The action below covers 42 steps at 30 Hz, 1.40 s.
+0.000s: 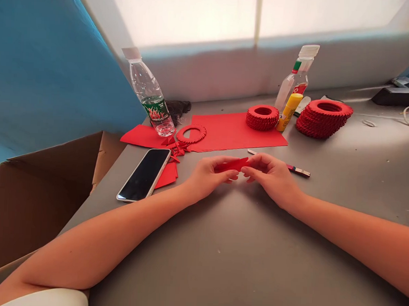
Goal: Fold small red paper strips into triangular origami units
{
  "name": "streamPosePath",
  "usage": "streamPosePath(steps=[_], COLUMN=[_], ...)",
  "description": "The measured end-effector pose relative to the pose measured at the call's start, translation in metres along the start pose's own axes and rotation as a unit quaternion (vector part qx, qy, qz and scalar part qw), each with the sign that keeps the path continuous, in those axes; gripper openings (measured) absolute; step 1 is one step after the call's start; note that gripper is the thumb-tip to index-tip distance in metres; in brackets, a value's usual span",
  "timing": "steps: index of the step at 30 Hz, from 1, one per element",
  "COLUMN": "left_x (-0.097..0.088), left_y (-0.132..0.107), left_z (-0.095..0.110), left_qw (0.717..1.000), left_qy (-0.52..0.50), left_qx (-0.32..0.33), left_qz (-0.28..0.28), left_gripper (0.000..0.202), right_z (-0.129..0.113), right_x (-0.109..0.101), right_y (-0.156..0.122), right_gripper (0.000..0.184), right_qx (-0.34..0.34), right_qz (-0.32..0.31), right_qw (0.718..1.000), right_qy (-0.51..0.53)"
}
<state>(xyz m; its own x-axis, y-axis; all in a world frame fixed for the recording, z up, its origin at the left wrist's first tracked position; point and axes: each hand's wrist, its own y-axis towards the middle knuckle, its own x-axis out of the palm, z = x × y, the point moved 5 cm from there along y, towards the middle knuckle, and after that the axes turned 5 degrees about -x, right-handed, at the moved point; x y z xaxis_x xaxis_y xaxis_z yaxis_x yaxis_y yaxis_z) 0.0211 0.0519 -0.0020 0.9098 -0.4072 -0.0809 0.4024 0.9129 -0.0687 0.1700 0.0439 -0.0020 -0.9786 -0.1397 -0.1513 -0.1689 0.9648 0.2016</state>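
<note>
Both my hands meet over the grey table [240, 255], pinching one small piece of red paper [234, 164] between them. My left hand [208, 175] grips its left end with closed fingers. My right hand [272, 175] pinches its right end. A utility knife [293, 169] lies just behind my right hand. A black phone [144, 174] lies to the left on small red paper pieces [167, 175].
A red paper sheet [233, 131] lies further back with a flat red ring [191, 134], folded red bits, two stacked red paper rings [262, 117] [324, 118], a glue stick [289, 111] and two bottles [151, 95] [297, 78]. An open cardboard box [41, 194] stands at left.
</note>
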Motion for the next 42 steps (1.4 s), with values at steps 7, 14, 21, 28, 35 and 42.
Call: streamPosePath(steps=[7, 14, 21, 28, 35, 42], left_x=[-0.0008, -0.001, -0.0017, -0.0017, -0.003, -0.0028], left_y=[-0.0012, 0.0, 0.0, -0.0011, -0.0008, -0.0005], left_z=[0.0003, -0.0045, -0.0034, -0.0022, -0.0038, -0.0025], left_qw=[1.0, 0.999, 0.999, 0.999, 0.999, 0.999], left_qy=[0.021, 0.028, 0.035, 0.038, 0.034, 0.032], left_qx=[0.015, -0.014, -0.003, -0.005, -0.01, -0.008], left_qz=[0.013, 0.017, 0.019, 0.022, 0.027, 0.025], left_gripper=[0.035, 0.046, 0.032, 0.029, 0.03, 0.031], right_z=[0.0081, 0.0089, 0.0085, 0.0083, 0.0103, 0.0072], right_x=[-0.0004, -0.0014, -0.0013, -0.001, -0.0017, -0.0014], right_y=[0.0035, 0.0027, 0.0016, 0.0011, 0.0011, 0.0008], right_gripper=[0.031, 0.022, 0.023, 0.026, 0.026, 0.027], right_qx=[0.04, 0.042, 0.049, 0.044, 0.04, 0.035], right_qz=[-0.021, -0.014, -0.008, -0.008, -0.007, -0.004], right_qw=[0.998, 0.998, 0.999, 0.999, 0.999, 0.999], right_qy=[0.052, 0.042, 0.009, 0.006, 0.001, -0.007])
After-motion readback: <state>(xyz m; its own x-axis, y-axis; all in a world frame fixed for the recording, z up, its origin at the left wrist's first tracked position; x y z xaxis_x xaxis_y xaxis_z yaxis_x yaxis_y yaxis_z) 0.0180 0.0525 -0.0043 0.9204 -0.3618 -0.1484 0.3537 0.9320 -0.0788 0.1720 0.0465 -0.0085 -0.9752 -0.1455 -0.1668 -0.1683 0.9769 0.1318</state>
